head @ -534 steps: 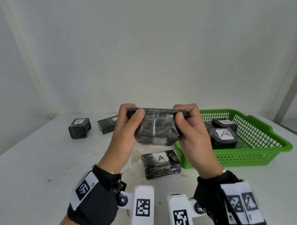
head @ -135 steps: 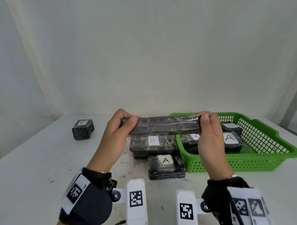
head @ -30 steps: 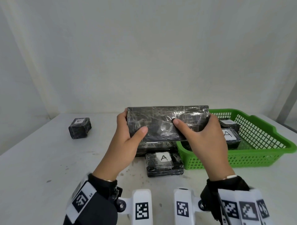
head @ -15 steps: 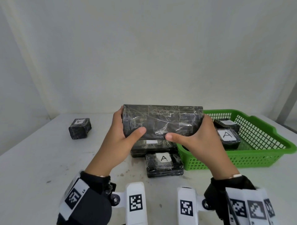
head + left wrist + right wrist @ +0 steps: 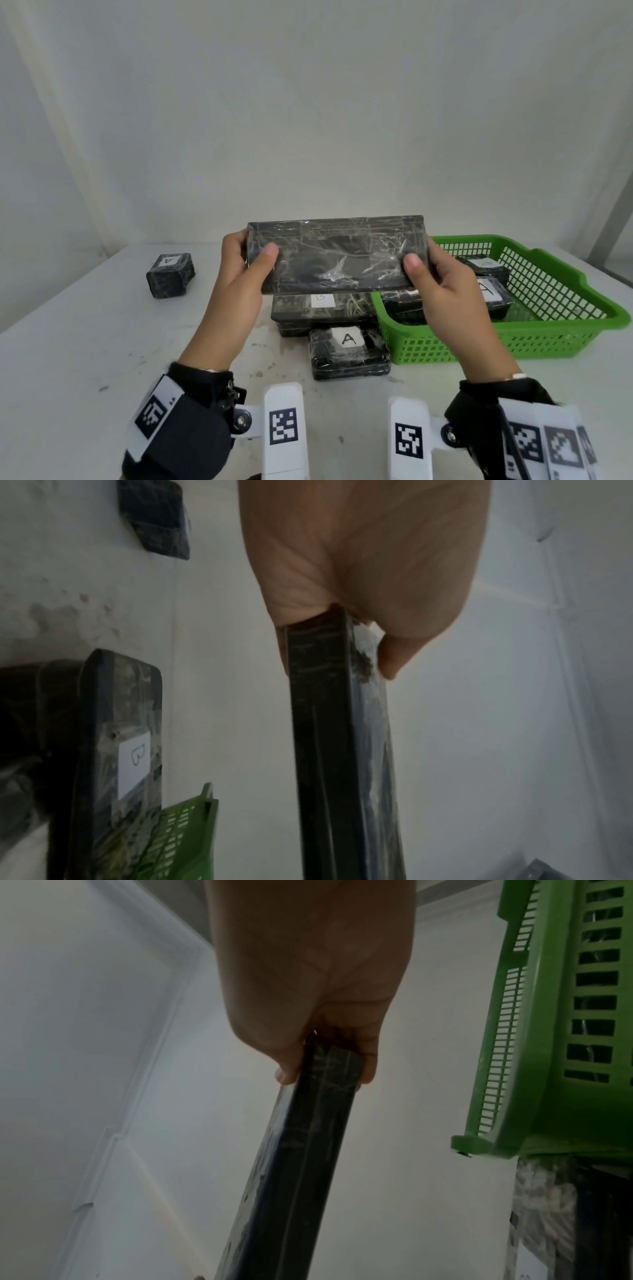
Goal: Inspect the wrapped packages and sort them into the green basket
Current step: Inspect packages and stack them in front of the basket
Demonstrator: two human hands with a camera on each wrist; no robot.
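A long flat black package point(image 5: 337, 258) wrapped in clear film is held up above the table, its broad face toward me with no label showing. My left hand point(image 5: 245, 270) grips its left end, thumb on the front. My right hand point(image 5: 433, 274) grips the right end the same way. Both wrist views show the package edge-on point(image 5: 337, 750) point(image 5: 308, 1137) pinched between thumb and fingers. The green basket point(image 5: 548, 329) stands at the right with several black packages inside, one labelled A point(image 5: 488, 291).
On the white table below the held package lie a package labelled B point(image 5: 320, 310) and in front of it one labelled A point(image 5: 349, 349), both beside the basket's left wall. A small cube package labelled A point(image 5: 170, 275) sits far left. A white wall rises behind.
The package has been turned in my hands, and both thumbs have slid outward toward its ends. It sits slightly higher and more squarely facing me.
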